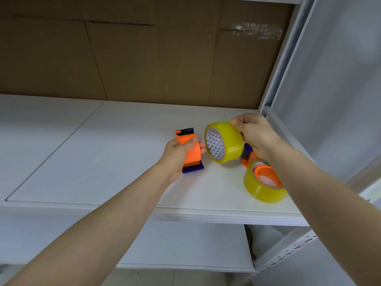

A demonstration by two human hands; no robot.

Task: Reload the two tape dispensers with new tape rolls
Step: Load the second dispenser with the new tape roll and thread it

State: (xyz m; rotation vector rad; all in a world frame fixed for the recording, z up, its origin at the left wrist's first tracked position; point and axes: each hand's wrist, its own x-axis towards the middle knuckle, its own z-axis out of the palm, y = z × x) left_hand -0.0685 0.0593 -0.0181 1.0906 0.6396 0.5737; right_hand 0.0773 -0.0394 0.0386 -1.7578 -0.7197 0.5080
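my left hand (pixel 179 156) is curled around the empty orange-and-purple plastic tape dispenser (pixel 193 155), thumb across its orange top, holding it on the white shelf board (pixel 103 162). my right hand (pixel 256 137) grips the shiny yellow translucent tape roll (pixel 231 141) by its outer band, fingertips at the top edge, the roll upright on edge just beside the dispenser, its printed core facing it. near the shelf's right front, a second yellow tape roll (pixel 257 190) sits around the orange hub of the second dispenser (pixel 266 174), partly hidden behind my right wrist.
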